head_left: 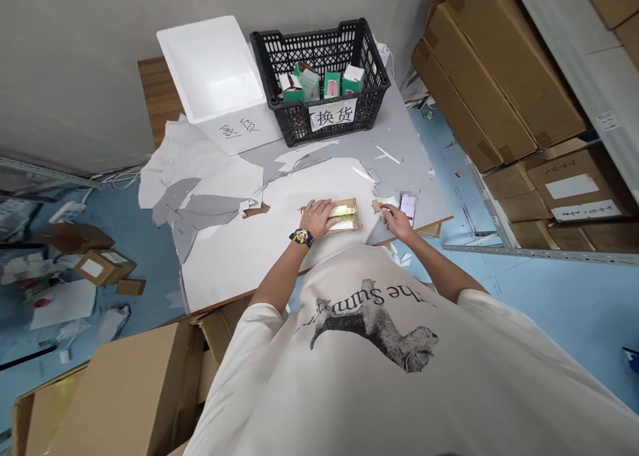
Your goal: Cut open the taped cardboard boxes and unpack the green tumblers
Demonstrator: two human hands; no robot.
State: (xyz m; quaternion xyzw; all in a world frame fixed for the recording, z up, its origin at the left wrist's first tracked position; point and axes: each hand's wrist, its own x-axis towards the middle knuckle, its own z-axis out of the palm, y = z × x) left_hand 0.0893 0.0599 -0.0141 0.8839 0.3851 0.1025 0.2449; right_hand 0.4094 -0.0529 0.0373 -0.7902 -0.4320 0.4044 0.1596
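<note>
The black plastic crate is labelled "换货"; the white foam box is hand-marked "退货". Hands apart: left hand lies over the taped cardboard parcel's left end; right hand, beyond its right end, grips a slim tool.

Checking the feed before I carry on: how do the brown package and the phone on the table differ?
The brown package is larger than the phone. The package shows a glossy yellowish strip, the phone a lit screen. The left hand rests on the package, while the phone lies beside the right hand. Both are roughly rectangular and lie on the table.
</note>
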